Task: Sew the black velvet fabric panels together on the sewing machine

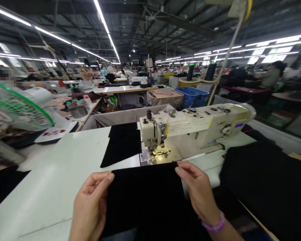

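A black fabric piece [145,197] hangs between my two hands, its top edge stretched nearly level just in front of the sewing machine [185,124]. My left hand [94,201] pinches the top left corner between thumb and fingers. At the top right corner, my right hand [198,187] grips the cloth the same way; a beaded bracelet is on that wrist. Beyond the cloth, the lit needle area [160,153] of the machine shows. Another black fabric piece [122,145] lies flat on the table, left of the machine head.
The pale sewing table [52,187] spreads to the left. A green-rimmed fan [20,107] stands at the far left. More black fabric [266,180] is piled on the right. Behind the machine are a blue crate [193,97] and black thread cones [210,71].
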`<state>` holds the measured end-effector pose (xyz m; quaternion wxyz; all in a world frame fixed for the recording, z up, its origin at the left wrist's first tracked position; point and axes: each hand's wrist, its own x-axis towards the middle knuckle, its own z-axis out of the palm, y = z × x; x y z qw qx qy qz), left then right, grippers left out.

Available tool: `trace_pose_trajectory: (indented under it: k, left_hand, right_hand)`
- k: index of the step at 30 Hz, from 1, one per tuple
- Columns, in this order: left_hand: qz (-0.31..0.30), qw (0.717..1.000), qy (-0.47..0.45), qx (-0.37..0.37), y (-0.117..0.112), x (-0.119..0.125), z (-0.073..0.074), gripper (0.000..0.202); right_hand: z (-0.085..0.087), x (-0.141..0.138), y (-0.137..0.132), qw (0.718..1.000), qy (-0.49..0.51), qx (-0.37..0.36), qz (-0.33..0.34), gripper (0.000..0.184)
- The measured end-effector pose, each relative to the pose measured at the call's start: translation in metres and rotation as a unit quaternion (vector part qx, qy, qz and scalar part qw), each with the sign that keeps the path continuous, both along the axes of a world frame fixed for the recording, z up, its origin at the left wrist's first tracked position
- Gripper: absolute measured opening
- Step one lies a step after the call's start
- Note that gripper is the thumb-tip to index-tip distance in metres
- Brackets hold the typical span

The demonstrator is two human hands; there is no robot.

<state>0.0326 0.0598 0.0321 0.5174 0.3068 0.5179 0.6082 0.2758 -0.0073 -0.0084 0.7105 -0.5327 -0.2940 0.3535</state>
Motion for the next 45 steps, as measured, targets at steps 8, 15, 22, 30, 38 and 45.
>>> trace_pose_trajectory:
  k: [8, 15, 22, 30, 38, 45]
  left_hand:
    - [0.012, 1.0, 0.013, -0.001, -0.002, 0.003, 0.009, 0.034]
    - [0.002, 0.997, 0.063, 0.047, -0.003, 0.0, 0.006, 0.033]
    - [-0.09, 0.865, 0.434, 0.235, 0.037, -0.005, 0.077, 0.016]
    - [-0.384, 0.754, 0.494, 0.199, 0.111, 0.069, -0.02, 0.017]
    - [-0.369, 0.788, 0.45, 0.2, 0.109, 0.07, -0.067, 0.012]
    - [-0.368, 0.791, 0.462, 0.157, 0.138, 0.084, -0.061, 0.02]
  right_hand:
    - [0.002, -0.002, 0.004, 0.997, 0.068, 0.016, 0.013, 0.03]
    - [0.003, 0.001, 0.01, 0.998, 0.059, 0.018, 0.014, 0.03]
    - [0.0, -0.017, -0.023, 0.963, -0.252, 0.046, 0.085, 0.011]
    - [-0.06, -0.033, -0.051, 0.878, -0.425, 0.155, 0.157, 0.019]
    - [-0.064, -0.003, -0.048, 0.754, -0.593, 0.216, 0.184, 0.029]
    - [-0.058, -0.009, -0.033, 0.722, -0.653, 0.193, 0.119, 0.023]
